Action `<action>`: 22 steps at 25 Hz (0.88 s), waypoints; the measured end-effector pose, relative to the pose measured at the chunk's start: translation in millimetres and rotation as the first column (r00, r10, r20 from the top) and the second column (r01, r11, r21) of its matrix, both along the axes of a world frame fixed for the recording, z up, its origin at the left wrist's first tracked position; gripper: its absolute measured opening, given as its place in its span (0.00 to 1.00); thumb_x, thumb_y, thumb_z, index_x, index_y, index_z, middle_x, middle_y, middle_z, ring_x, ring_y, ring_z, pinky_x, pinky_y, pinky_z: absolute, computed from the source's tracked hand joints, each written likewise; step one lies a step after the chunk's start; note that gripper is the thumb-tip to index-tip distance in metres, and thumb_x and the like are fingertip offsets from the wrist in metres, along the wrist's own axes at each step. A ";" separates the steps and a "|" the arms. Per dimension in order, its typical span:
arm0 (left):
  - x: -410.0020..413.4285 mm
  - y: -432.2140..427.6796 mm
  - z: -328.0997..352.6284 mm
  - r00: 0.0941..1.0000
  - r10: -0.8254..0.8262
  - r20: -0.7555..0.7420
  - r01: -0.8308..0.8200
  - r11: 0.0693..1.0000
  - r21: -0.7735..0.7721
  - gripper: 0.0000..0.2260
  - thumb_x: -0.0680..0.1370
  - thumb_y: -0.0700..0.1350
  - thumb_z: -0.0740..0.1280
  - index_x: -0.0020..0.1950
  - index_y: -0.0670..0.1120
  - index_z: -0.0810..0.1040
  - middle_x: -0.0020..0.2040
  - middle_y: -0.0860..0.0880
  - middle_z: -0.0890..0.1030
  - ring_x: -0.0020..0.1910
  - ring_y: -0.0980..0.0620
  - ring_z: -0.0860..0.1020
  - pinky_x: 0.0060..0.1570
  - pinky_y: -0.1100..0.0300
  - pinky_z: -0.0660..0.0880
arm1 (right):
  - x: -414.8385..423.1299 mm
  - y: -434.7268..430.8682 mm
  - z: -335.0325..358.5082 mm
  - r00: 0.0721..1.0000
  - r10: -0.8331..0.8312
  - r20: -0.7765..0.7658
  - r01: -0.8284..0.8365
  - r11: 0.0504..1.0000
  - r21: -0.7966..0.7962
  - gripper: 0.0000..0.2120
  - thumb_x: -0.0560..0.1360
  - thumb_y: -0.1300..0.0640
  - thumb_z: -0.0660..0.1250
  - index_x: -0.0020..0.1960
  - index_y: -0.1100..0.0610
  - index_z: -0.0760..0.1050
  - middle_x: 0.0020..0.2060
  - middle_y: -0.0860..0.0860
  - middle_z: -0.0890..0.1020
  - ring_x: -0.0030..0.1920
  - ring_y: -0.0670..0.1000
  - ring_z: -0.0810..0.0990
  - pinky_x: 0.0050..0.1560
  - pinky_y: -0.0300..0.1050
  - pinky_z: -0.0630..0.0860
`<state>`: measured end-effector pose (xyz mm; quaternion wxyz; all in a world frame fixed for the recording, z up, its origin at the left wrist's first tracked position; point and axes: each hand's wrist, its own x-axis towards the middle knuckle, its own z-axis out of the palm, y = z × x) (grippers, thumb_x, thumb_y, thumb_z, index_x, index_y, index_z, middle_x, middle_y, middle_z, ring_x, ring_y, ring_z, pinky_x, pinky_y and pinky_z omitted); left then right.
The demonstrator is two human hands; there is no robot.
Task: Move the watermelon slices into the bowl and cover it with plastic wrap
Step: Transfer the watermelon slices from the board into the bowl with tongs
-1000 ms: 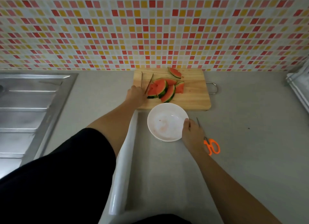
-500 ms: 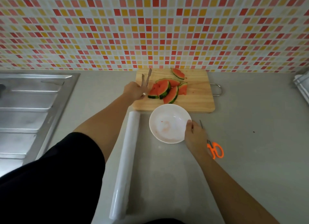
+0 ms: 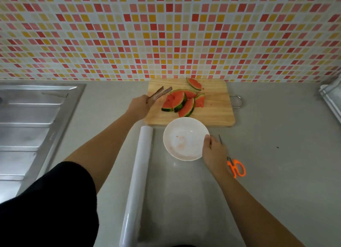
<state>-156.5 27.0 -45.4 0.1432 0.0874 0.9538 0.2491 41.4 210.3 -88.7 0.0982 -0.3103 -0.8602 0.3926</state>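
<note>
The cutting board (image 3: 212, 108) is pale matt wood with visible grain and a thin metal loop (image 3: 238, 101) at its right end. The watermelon slices (image 3: 181, 102) on it show wet-looking red flesh and smooth green rind, and the tongs (image 3: 159, 93) look dull brown. The bowl (image 3: 177, 132) is white and glossy, smeared with faint pink juice, the roll of plastic wrap (image 3: 137, 182) is smooth and shiny, and the scissors (image 3: 237, 168) have orange plastic handles. The bench (image 3: 276, 163) is smooth matt grey, the sink (image 3: 27, 126) brushed metal, the wall (image 3: 166, 34) small tiles, the sleeve (image 3: 46, 200) black cloth.
</note>
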 end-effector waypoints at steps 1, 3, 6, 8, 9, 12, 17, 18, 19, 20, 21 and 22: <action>5.0 -6.1 0.1 0.997 0.052 0.060 -0.060 0.988 0.141 0.21 0.80 0.57 0.55 0.54 0.40 0.76 0.42 0.47 0.77 0.38 0.49 0.73 0.40 0.58 0.69 | -0.4 0.6 -0.5 1.000 0.000 0.007 0.000 1.000 0.002 0.17 0.80 0.55 0.53 0.44 0.65 0.75 0.40 0.64 0.80 0.40 0.60 0.75 0.38 0.45 0.63; 17.3 -23.7 1.4 0.943 0.095 0.318 -0.228 0.882 0.413 0.21 0.80 0.55 0.59 0.53 0.38 0.77 0.38 0.47 0.74 0.32 0.53 0.69 0.33 0.62 0.68 | -0.6 1.0 -0.8 1.000 0.002 0.015 -0.002 1.000 0.010 0.17 0.80 0.55 0.53 0.43 0.65 0.74 0.40 0.64 0.80 0.42 0.62 0.76 0.38 0.46 0.64; 27.8 -47.0 2.9 0.860 0.010 0.510 -0.299 0.820 0.488 0.20 0.79 0.54 0.61 0.51 0.36 0.79 0.34 0.47 0.69 0.27 0.54 0.62 0.24 0.66 0.61 | -0.3 0.8 0.1 1.000 0.008 0.023 -0.008 1.000 0.016 0.17 0.80 0.55 0.53 0.42 0.64 0.74 0.39 0.62 0.80 0.39 0.60 0.74 0.38 0.45 0.63; 26.7 -46.7 4.7 0.866 -0.020 0.499 -0.244 0.855 0.457 0.20 0.79 0.54 0.61 0.50 0.36 0.80 0.33 0.47 0.69 0.26 0.54 0.61 0.23 0.66 0.59 | -0.1 1.0 0.9 1.000 0.015 0.028 -0.015 1.000 0.018 0.17 0.80 0.55 0.53 0.43 0.64 0.74 0.39 0.62 0.80 0.37 0.56 0.71 0.37 0.45 0.62; 24.6 -41.5 6.1 0.870 -0.030 0.492 -0.221 0.869 0.443 0.20 0.79 0.54 0.62 0.50 0.36 0.80 0.32 0.47 0.69 0.25 0.55 0.61 0.23 0.66 0.59 | -0.2 1.2 0.8 0.999 0.015 0.030 -0.016 1.000 0.023 0.17 0.80 0.54 0.52 0.43 0.64 0.74 0.39 0.62 0.80 0.37 0.56 0.72 0.37 0.44 0.62; 18.3 -20.6 8.9 0.868 -0.054 0.493 -0.183 0.889 0.420 0.20 0.78 0.54 0.63 0.50 0.36 0.81 0.31 0.48 0.69 0.24 0.55 0.61 0.23 0.66 0.59 | 0.0 1.5 -1.3 0.999 0.009 0.037 -0.011 0.999 0.053 0.18 0.80 0.54 0.52 0.44 0.65 0.75 0.40 0.62 0.81 0.39 0.59 0.75 0.38 0.44 0.62; 16.9 -1.1 5.4 0.864 -0.052 0.501 -0.166 0.910 0.380 0.21 0.78 0.54 0.63 0.51 0.36 0.80 0.30 0.49 0.69 0.21 0.57 0.61 0.21 0.68 0.59 | -0.7 1.6 -2.4 1.000 0.009 0.028 -0.010 0.999 0.050 0.18 0.80 0.54 0.53 0.42 0.64 0.74 0.38 0.61 0.81 0.36 0.55 0.72 0.38 0.44 0.62; 17.9 1.0 4.3 0.859 -0.044 0.509 -0.184 0.903 0.387 0.21 0.78 0.54 0.63 0.51 0.35 0.80 0.30 0.49 0.69 0.20 0.58 0.60 0.21 0.68 0.59 | -0.6 1.5 -2.4 1.000 0.008 0.030 -0.009 0.999 0.045 0.17 0.80 0.54 0.53 0.42 0.64 0.74 0.38 0.61 0.81 0.36 0.54 0.71 0.38 0.43 0.62; 19.0 3.4 3.3 0.854 -0.034 0.520 -0.204 0.896 0.393 0.21 0.78 0.54 0.63 0.52 0.35 0.80 0.30 0.49 0.69 0.20 0.58 0.60 0.21 0.67 0.58 | -0.8 1.7 -2.8 1.000 0.008 0.030 -0.009 0.999 0.039 0.18 0.80 0.54 0.53 0.42 0.64 0.74 0.39 0.61 0.81 0.37 0.55 0.72 0.38 0.43 0.62; 20.2 5.2 2.5 0.846 -0.026 0.533 -0.224 0.889 0.399 0.21 0.78 0.54 0.63 0.52 0.36 0.79 0.31 0.49 0.69 0.21 0.57 0.60 0.21 0.67 0.58 | -0.6 1.9 -3.0 1.000 0.011 0.025 -0.011 0.999 0.032 0.18 0.80 0.54 0.53 0.42 0.64 0.74 0.39 0.62 0.81 0.37 0.56 0.73 0.38 0.43 0.63; 21.1 6.5 1.8 0.838 -0.021 0.545 -0.241 0.882 0.404 0.20 0.78 0.54 0.63 0.53 0.36 0.79 0.31 0.49 0.69 0.21 0.57 0.60 0.22 0.67 0.57 | -0.8 2.1 -3.2 1.000 0.014 0.018 -0.014 1.000 0.026 0.18 0.80 0.54 0.53 0.43 0.65 0.75 0.39 0.62 0.81 0.39 0.58 0.75 0.38 0.43 0.63; 21.9 7.4 1.7 0.833 -0.017 0.553 -0.253 0.878 0.407 0.19 0.78 0.54 0.63 0.53 0.37 0.79 0.31 0.49 0.69 0.23 0.56 0.60 0.23 0.66 0.57 | -0.9 2.0 -3.3 1.000 0.016 0.013 -0.016 1.000 0.021 0.18 0.80 0.54 0.53 0.43 0.65 0.75 0.39 0.62 0.81 0.40 0.60 0.76 0.38 0.43 0.63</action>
